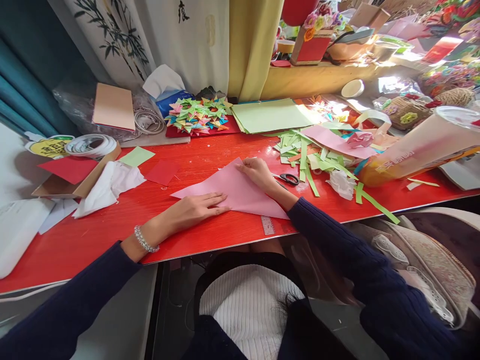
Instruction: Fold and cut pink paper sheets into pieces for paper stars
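Observation:
A sheet of pink paper [240,192], folded into a triangle, lies on the red table in front of me. My left hand [197,207] rests flat near its lower left edge, fingers stretched out, a beaded bracelet on the wrist. At the top corner, my right hand [258,172] pinches the paper between thumb and fingers. Just right of that hand lies a pair of scissors [289,179] with black handles, its blades partly hidden. A clear ruler [267,225] sticks out from under the paper's lower edge.
Green paper strips [300,150] are heaped at the right, near a large plastic cup [427,145]. Behind stand folded paper stars [198,116] and a stack of green sheets [273,115]. At left are a red paper square [163,172], white tissue [108,187] and a cardboard box [93,175].

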Available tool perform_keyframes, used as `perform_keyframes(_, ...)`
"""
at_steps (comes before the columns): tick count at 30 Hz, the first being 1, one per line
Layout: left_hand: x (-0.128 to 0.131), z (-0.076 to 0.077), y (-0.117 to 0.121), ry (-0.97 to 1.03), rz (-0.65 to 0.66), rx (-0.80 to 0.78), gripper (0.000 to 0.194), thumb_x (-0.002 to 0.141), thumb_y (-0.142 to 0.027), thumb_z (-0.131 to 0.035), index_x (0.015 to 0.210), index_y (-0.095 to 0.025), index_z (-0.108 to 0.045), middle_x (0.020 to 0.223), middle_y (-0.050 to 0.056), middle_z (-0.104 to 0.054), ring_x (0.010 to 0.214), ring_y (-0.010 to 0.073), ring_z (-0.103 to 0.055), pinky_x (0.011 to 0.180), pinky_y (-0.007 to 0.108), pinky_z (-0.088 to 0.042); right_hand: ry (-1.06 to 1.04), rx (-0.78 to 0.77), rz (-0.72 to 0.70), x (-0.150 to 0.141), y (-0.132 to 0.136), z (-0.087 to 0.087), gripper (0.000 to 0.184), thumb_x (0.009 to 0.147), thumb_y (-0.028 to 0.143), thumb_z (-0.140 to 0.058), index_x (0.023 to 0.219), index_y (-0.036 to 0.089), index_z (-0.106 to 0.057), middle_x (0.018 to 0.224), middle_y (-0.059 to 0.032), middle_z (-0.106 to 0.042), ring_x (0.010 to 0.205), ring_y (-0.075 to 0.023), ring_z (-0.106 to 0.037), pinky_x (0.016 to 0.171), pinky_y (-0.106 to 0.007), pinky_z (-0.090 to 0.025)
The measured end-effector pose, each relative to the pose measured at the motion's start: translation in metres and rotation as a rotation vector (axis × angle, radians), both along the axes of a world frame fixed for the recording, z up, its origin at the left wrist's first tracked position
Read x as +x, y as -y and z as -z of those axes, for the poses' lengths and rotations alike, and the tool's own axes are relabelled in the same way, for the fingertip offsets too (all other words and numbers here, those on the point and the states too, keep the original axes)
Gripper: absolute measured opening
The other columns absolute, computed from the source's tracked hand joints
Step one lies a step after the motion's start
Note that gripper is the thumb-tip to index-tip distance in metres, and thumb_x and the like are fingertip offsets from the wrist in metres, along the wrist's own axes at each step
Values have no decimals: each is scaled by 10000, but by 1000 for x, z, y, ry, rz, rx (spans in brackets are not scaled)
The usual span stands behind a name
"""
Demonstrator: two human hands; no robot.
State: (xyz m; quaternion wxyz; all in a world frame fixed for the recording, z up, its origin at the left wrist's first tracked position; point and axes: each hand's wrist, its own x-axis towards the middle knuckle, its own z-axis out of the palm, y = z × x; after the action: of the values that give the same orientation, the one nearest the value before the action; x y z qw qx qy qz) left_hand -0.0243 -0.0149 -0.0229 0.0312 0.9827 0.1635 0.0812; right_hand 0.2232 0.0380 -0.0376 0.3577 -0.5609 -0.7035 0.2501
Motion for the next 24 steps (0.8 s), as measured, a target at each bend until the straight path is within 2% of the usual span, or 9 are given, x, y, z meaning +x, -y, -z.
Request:
perform_keyframes(6, 7, -2, 7, -34, -41, 84, 405, 952, -86, -348, 1276, -203, -560, 1363, 160, -514, 1276, 240, -474, 1022, 396, -457, 96, 24, -14, 5, -3, -13, 332, 881, 386, -500, 631, 169, -524, 575, 6, -524, 548, -122, -462, 523, -253, -332)
perform_keyframes(8, 8, -3, 8, -54, -42, 85, 416, 942, -68, -353, 1285, -193, -551, 1370, 162, -507, 1280, 242, -469, 1023, 390, -457, 131, 55, -16, 7, 4, -26, 191, 864, 310, -552, 849, 139, -634, 766, -57, -669, 693, -176, -596, 636, -283, -429)
perform_keyframes(10, 8, -4, 9, -70, -48, 70, 441, 920, -32, -362, 1284, -193, -552, 1375, 154, -504, 1287, 236, -462, 1032, 385, -449, 182, 128, -69, 6, 23, -37, 275, 867, 261, -568, 1112, 147, -615, 1088, -110, -682, 971, -229, -631, 851, -346, -455)
perform_keyframes(11, 8, -4, 9, -65, -53, 59, 442, 909, -22, -373, 1270, -193, -563, 1373, 148, -507, 1288, 232, -461, 1035, 383, -448, 212, 171, -123, 3, 37, -39, 295, 883, 256, -554, 1161, 170, -607, 1206, -106, -643, 1099, -234, -595, 956, -367, -422)
perform_keyframes(13, 8, -3, 10, -47, -59, 32, 421, 888, -16, -398, 1228, -173, -591, 1374, 148, -505, 1298, 227, -452, 1045, 384, -442, 430, 309, -506, -4, 70, -34, 333, 926, 262, -496, 1225, 144, -586, 1318, -116, -578, 1242, -235, -516, 1075, -391, -360)
perform_keyframes(14, 8, -3, 10, -35, -61, 21, 402, 881, -18, -407, 1202, -155, -606, 1372, 154, -505, 1303, 227, -446, 1051, 387, -439, 510, 355, -616, -8, 87, -29, 389, 933, 284, -494, 1273, 103, -551, 1345, -137, -551, 1264, -241, -499, 1097, -396, -350)
perform_keyframes(17, 8, 1, 12, -31, -81, 10, 425, 853, 7, -388, 1198, -114, -603, 1383, 171, -486, 1332, 226, -402, 1079, 394, -411, 652, 392, -562, -11, 126, -9, 567, 962, 369, -428, 1388, -4, -401, 1428, -195, -431, 1321, -273, -427, 1116, -425, -347)
perform_keyframes(20, 8, 5, 14, -56, -104, -8, 578, 791, 62, -349, 1310, -127, -521, 1428, 165, -431, 1365, 225, -340, 1108, 409, -368, 670, 402, -501, -1, 144, 1, 555, 973, 377, -393, 1405, 28, -390, 1419, -170, -448, 1331, -264, -413, 1120, -458, -343)
perform_keyframes(24, 3, 8, 16, -61, -124, -37, 674, 748, 87, -306, 1359, -145, -473, 1465, 135, -389, 1396, 208, -280, 1130, 414, -329, 653, 393, -448, 12, 150, 1, 510, 976, 361, -398, 1410, 92, -402, 1393, -139, -488, 1318, -225, -435, 1128, -455, -331)
